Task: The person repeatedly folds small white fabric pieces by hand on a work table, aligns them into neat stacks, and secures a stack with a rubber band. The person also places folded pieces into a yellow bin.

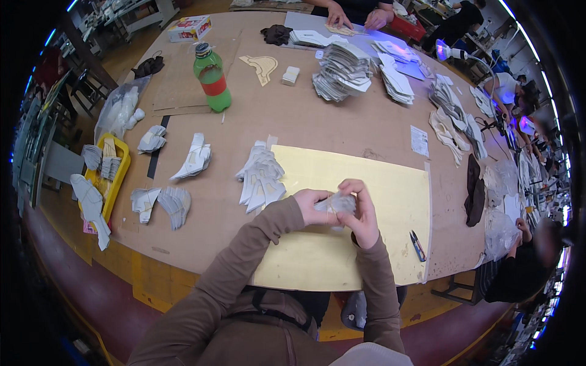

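Over the yellow sheet [311, 262], a small bundle of grey-white cut pieces [336, 204] is held between my two hands. My left hand [309, 207] grips its left side, thumb along the near edge. On the other side my right hand [364, 215] closes round it, with fingers curled over the top. A thin tan band appears to cross the bundle. Just left of my hands, a fanned pile of similar cut pieces [259, 177] overlaps the sheet's edge. Thread snips [417, 246] lie on the sheet's right part.
Small bundles [174, 206] and a yellow basket [123, 177] of pieces sit at left. A green bottle [212, 82] stands farther back. Tall stacks [343, 70] rise at the far side, near a co-worker's hands [360, 17]. Dark cloth [474, 192] lies at right.
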`<state>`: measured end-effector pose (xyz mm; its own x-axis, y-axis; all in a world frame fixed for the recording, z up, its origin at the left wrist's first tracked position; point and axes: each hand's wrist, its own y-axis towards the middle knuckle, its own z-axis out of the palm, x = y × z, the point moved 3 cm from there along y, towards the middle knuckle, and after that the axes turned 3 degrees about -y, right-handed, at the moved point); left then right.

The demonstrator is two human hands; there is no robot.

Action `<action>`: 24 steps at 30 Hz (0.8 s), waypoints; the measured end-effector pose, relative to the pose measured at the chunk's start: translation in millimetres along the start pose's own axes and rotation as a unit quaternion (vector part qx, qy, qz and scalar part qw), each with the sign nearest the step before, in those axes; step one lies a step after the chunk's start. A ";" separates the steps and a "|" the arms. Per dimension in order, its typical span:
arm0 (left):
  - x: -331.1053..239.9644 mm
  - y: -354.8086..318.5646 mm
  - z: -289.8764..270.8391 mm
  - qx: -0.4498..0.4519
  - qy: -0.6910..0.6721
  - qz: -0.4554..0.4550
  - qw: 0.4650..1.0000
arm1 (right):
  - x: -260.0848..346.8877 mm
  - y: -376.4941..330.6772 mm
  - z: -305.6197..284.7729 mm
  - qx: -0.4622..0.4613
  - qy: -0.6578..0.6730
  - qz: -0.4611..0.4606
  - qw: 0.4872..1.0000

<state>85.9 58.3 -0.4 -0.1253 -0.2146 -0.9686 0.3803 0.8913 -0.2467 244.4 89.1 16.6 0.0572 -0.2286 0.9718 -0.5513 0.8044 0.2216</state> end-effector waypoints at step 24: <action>-4.0 6.6 15.1 -0.088 -0.135 0.130 0.978 | 4.9 4.6 -3.3 -0.079 0.073 0.044 0.993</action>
<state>102.7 59.0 1.4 0.2105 -0.0476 -0.9764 0.2002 0.9797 -0.0046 244.9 93.4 22.6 0.1403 -0.0806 0.9868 -0.4235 0.8960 0.1334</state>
